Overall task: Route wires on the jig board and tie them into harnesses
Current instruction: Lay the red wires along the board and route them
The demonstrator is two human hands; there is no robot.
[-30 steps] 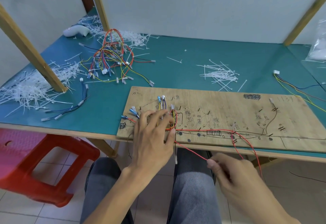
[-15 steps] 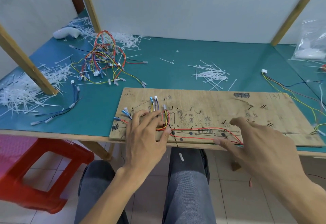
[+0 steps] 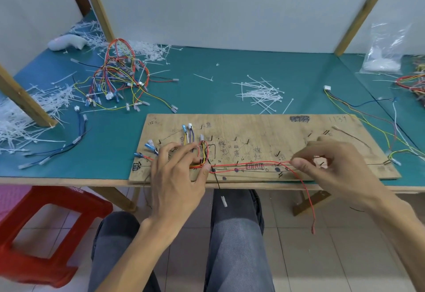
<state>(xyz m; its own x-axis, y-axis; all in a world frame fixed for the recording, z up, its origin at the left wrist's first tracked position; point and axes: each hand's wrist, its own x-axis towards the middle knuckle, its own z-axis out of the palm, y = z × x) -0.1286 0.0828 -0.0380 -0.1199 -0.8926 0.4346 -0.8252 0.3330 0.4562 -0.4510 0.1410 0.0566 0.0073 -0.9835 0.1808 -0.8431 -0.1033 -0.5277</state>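
The jig board [image 3: 264,130] lay along the counter [image 3: 207,89] edge at 6 o'clock. On it, a red wire [image 3: 253,164] ran from 9 towards 3 o'clock along the drawn track. The left hand [image 3: 179,176] sat at the board's 8 o'clock end with its fingers spread. Their tips pressed the wire bundle [image 3: 203,153] down against the wood rather than closing round it. The right hand [image 3: 333,167], at about 4 o'clock on the board, pinched the red wire between thumb and forefinger and drew it fairly straight. A second red strand spilled over the board's edge and hung towards the floor, ending in a small terminal [image 3: 313,229].

The wire looked thin, light and limp, so it would likely sag or spring off the pegs unless kept under gentle tension. The insulation was probably slick, so a fingertip pinch close to the next peg seemed best. Pulling by the crimped terminal might strain the joint. Loose cable ties [image 3: 259,94] lay at 12 o'clock beyond the board.
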